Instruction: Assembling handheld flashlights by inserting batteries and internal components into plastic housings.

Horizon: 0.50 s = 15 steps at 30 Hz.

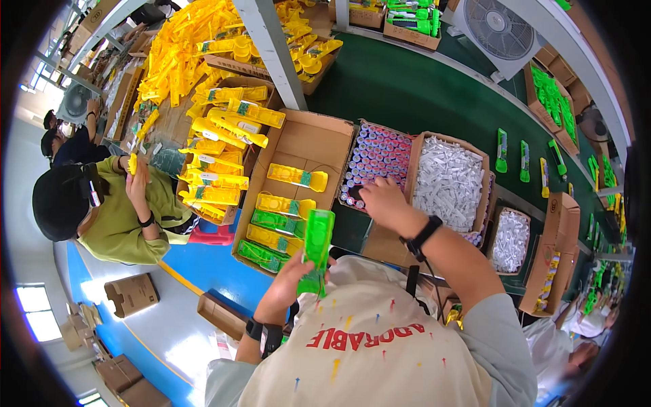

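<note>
My left hand (290,279) is closed around a long green plastic casing (317,236), held upright in front of my chest. Over the near left part of a carton of upright cylindrical batteries (376,152), my right hand (385,201) reaches in with bent fingers. Its fingertips are down by a dark gap among the cells, and whatever they grip is hidden. Left of the batteries stands an open cardboard box (308,136). Inside it lie yellow casings (288,205) and green casings (261,256) in a row, with thin wires and small green boards showing.
A carton of small white pieces (451,180) stands right of the batteries, with a smaller one (510,241) beyond. Yellow casings (217,173) fill a box at left, near a co-worker in a green top (129,224). Green casings (502,150) lie on the conveyor belt (434,95). A metal post (271,54) rises ahead.
</note>
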### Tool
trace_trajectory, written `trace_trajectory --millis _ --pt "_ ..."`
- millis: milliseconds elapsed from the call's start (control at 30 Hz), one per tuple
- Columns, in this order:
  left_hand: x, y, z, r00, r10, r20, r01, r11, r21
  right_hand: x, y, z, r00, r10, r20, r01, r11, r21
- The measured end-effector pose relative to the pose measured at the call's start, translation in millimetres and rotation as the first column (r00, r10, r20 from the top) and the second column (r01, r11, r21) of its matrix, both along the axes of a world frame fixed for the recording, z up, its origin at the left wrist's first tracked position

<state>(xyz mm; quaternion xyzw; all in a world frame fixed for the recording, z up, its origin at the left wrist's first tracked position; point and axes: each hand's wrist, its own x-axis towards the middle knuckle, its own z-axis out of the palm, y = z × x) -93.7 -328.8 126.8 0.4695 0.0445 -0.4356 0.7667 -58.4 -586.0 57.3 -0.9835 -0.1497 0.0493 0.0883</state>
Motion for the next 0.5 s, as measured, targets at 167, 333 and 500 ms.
trace_trajectory --millis 167,333,500 --pt "-7.9 12.9 9.9 0.990 -0.012 0.144 -0.016 0.981 0.194 -63.2 17.5 88.9 0.834 0.506 -0.222 -0.273 0.726 0.632" --pt "-2.8 19.7 18.4 0.987 0.122 0.106 -0.139 0.975 0.172 -127.2 0.5 96.3 0.653 0.693 -0.306 -0.062 0.451 0.890" --pt "-2.8 3.9 12.8 0.993 0.087 0.084 -0.095 0.992 0.086 -136.5 -25.3 114.5 0.562 0.660 -0.498 0.211 0.468 0.858"
